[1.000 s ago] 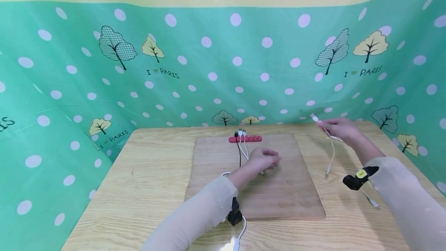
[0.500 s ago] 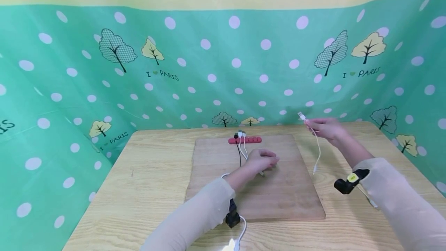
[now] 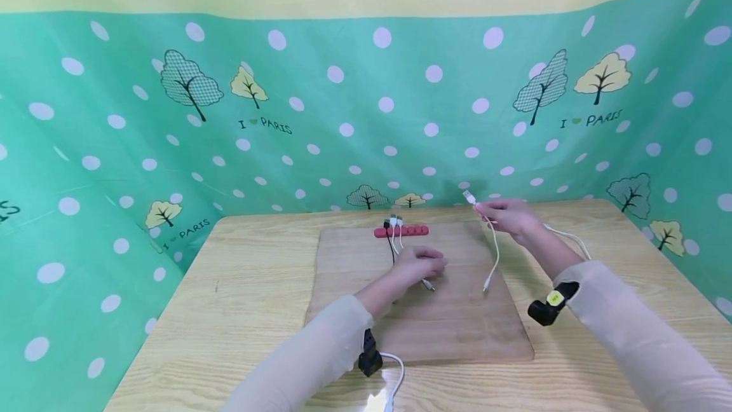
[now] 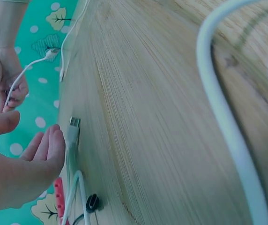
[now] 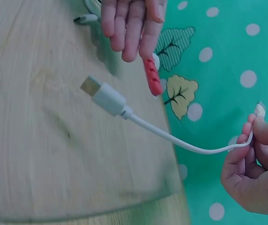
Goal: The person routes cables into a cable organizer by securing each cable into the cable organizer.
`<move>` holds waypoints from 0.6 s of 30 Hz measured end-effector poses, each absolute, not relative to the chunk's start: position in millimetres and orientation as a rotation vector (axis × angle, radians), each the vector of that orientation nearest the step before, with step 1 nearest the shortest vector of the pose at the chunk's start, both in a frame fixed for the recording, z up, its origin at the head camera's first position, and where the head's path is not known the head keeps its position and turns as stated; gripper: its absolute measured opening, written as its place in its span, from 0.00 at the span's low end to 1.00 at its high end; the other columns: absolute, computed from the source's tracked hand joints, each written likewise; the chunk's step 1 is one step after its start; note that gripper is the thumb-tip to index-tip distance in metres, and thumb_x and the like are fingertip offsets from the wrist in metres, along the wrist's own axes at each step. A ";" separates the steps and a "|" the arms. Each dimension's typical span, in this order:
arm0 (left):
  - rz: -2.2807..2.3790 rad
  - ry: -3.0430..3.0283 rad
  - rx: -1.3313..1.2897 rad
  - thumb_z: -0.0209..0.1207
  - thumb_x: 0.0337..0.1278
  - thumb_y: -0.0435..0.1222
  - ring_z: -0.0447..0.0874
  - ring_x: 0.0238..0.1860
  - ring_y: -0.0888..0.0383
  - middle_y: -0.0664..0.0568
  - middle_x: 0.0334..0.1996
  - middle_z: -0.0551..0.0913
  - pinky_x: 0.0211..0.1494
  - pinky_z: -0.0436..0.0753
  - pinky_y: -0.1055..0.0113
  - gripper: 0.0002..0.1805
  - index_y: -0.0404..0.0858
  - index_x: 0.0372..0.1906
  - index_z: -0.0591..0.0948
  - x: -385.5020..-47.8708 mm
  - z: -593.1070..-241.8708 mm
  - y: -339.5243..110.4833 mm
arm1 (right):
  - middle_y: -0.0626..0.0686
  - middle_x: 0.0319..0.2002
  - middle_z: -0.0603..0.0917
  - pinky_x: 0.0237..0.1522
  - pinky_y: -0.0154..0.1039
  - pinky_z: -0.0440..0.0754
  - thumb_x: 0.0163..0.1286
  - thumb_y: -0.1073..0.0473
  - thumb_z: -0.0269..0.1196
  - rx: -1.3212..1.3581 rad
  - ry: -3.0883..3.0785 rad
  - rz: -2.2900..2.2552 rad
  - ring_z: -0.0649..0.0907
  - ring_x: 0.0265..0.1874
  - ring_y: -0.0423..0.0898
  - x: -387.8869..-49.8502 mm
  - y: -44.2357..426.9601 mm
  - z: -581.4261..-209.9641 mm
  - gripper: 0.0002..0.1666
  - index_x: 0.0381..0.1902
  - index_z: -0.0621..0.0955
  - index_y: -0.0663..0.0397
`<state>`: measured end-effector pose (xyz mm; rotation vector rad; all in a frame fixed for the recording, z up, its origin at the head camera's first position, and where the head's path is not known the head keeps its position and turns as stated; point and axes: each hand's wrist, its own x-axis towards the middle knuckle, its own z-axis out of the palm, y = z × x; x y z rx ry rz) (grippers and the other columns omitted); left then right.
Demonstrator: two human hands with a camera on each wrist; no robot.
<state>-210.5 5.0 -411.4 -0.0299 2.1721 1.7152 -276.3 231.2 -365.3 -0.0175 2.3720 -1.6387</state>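
Note:
My right hand [image 3: 508, 216] pinches a short white USB cable [image 5: 171, 139] near its USB-A plug. The cable's other end, a small metal-tipped connector [image 5: 109, 99], dangles above the right part of a wooden board [image 3: 457, 329]. Over the board's middle, my left hand [image 3: 420, 264] has relaxed fingers with nothing between them. Behind it lies a red cable holder [image 3: 416, 231], where one black and two white cables are seated side by side at the left end. Below the left hand, a white cable's connector [image 4: 73, 133] and a black connector [image 4: 93, 202] lie on the board.
Another white cable [image 3: 572, 234] lies on the table [image 3: 251, 291] at the right, partly behind my right arm. A white cable [image 3: 394, 377] runs from the left wrist camera at the front. A green patterned curtain [image 3: 320, 164] encloses the back and sides.
My right hand has moved left with the white USB cable, from over the bare table to the board's right edge. My left hand has shifted slightly left.

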 end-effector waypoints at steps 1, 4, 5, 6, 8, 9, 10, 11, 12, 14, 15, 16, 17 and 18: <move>1.711 2.172 -0.019 0.64 0.57 0.38 0.88 0.42 0.57 0.47 0.41 0.88 0.47 0.86 0.69 0.16 0.36 0.49 0.82 -210.7 -411.4 3.7 | 0.32 0.28 0.79 0.39 0.22 0.82 0.72 0.51 0.57 -0.025 2.370 -1.634 0.78 0.32 0.28 -276.3 228.7 -366.1 0.34 0.65 0.66 0.73; 1.711 2.166 0.002 0.63 0.58 0.37 0.88 0.43 0.56 0.46 0.42 0.88 0.48 0.87 0.69 0.16 0.34 0.50 0.81 -210.7 -411.0 -0.2 | 0.32 0.28 0.80 0.39 0.22 0.82 0.72 0.53 0.57 -0.027 2.352 -1.645 0.79 0.33 0.28 -276.8 221.1 -367.8 0.33 0.65 0.67 0.72; 1.718 2.158 0.003 0.63 0.58 0.37 0.88 0.44 0.55 0.45 0.42 0.88 0.49 0.87 0.69 0.17 0.34 0.50 0.81 -210.6 -410.8 -1.4 | 0.32 0.28 0.80 0.39 0.22 0.82 0.72 0.54 0.57 -0.031 2.344 -1.654 0.79 0.32 0.28 -276.6 218.5 -368.1 0.32 0.65 0.67 0.73; 1.721 2.155 0.005 0.62 0.59 0.37 0.88 0.45 0.55 0.44 0.43 0.88 0.49 0.86 0.69 0.17 0.33 0.50 0.81 -210.3 -410.5 -2.6 | 0.32 0.28 0.80 0.39 0.22 0.82 0.72 0.54 0.57 -0.035 2.333 -1.667 0.79 0.32 0.29 -276.3 216.2 -368.5 0.32 0.64 0.67 0.73; 1.727 2.161 0.008 0.63 0.58 0.36 0.88 0.46 0.54 0.43 0.43 0.87 0.49 0.86 0.69 0.17 0.32 0.50 0.81 -209.4 -409.4 -4.6 | 0.32 0.27 0.81 0.38 0.22 0.82 0.71 0.55 0.58 -0.021 2.309 -1.697 0.79 0.32 0.29 -276.7 211.4 -369.6 0.32 0.64 0.67 0.73; 1.728 2.159 0.002 0.63 0.58 0.36 0.88 0.46 0.53 0.43 0.43 0.87 0.49 0.86 0.69 0.17 0.32 0.50 0.81 -209.0 -409.1 -5.7 | 0.33 0.27 0.81 0.38 0.22 0.82 0.71 0.55 0.59 -0.018 2.302 -1.705 0.79 0.31 0.29 -276.7 209.1 -370.1 0.32 0.64 0.67 0.73; 1.725 2.164 0.001 0.63 0.58 0.36 0.88 0.46 0.53 0.43 0.43 0.87 0.49 0.87 0.69 0.17 0.32 0.50 0.81 -208.4 -408.5 -6.7 | 0.33 0.27 0.81 0.37 0.22 0.82 0.71 0.56 0.59 -0.015 2.298 -1.711 0.79 0.31 0.30 -276.8 206.8 -370.7 0.32 0.63 0.68 0.73; 1.723 2.164 -0.004 0.63 0.58 0.36 0.88 0.45 0.53 0.43 0.43 0.87 0.49 0.87 0.69 0.17 0.32 0.50 0.81 -208.0 -408.2 -7.7 | 0.33 0.27 0.81 0.37 0.22 0.82 0.70 0.55 0.59 -0.017 2.293 -1.716 0.80 0.31 0.30 -276.6 204.9 -371.2 0.32 0.63 0.67 0.73; 1.723 2.165 -0.009 0.63 0.58 0.36 0.88 0.45 0.54 0.44 0.43 0.88 0.49 0.87 0.69 0.17 0.33 0.50 0.81 -207.7 -407.8 -8.6 | 0.34 0.26 0.81 0.36 0.22 0.82 0.70 0.56 0.59 -0.010 2.282 -1.729 0.80 0.30 0.30 -276.7 202.7 -371.8 0.32 0.63 0.68 0.73; 1.725 2.158 -0.012 0.63 0.58 0.36 0.88 0.44 0.55 0.44 0.43 0.88 0.48 0.87 0.69 0.17 0.33 0.50 0.81 -207.3 -407.4 -10.7 | 0.34 0.26 0.82 0.36 0.23 0.82 0.70 0.56 0.59 -0.004 2.273 -1.739 0.80 0.30 0.30 -276.5 197.7 -372.5 0.31 0.63 0.68 0.73; 1.725 2.154 -0.011 0.63 0.58 0.36 0.88 0.44 0.56 0.44 0.43 0.88 0.48 0.87 0.70 0.17 0.33 0.50 0.81 -207.3 -407.4 -11.7 | 0.33 0.26 0.81 0.36 0.23 0.82 0.71 0.56 0.59 -0.008 2.273 -1.741 0.80 0.30 0.30 -276.0 195.2 -372.5 0.30 0.63 0.69 0.73; 1.726 2.151 -0.006 0.63 0.58 0.36 0.88 0.43 0.57 0.44 0.43 0.88 0.48 0.86 0.70 0.17 0.33 0.50 0.81 -207.3 -407.3 -12.8 | 0.34 0.26 0.82 0.36 0.23 0.82 0.70 0.56 0.59 -0.005 2.269 -1.748 0.80 0.30 0.30 -275.7 192.8 -372.7 0.30 0.63 0.69 0.73; 1.731 2.142 -0.008 0.63 0.58 0.36 0.88 0.43 0.58 0.44 0.44 0.87 0.49 0.86 0.70 0.17 0.33 0.50 0.81 -207.4 -407.3 -13.8 | 0.34 0.26 0.82 0.36 0.23 0.82 0.70 0.57 0.59 -0.010 2.262 -1.754 0.80 0.30 0.30 -275.3 190.5 -372.7 0.30 0.63 0.69 0.73; 1.734 2.137 -0.006 0.63 0.58 0.36 0.88 0.43 0.58 0.44 0.44 0.87 0.49 0.86 0.70 0.17 0.33 0.51 0.81 -207.2 -407.3 -14.9 | 0.34 0.26 0.81 0.36 0.23 0.81 0.70 0.57 0.59 -0.007 2.256 -1.760 0.80 0.30 0.30 -275.2 187.7 -372.9 0.30 0.63 0.69 0.73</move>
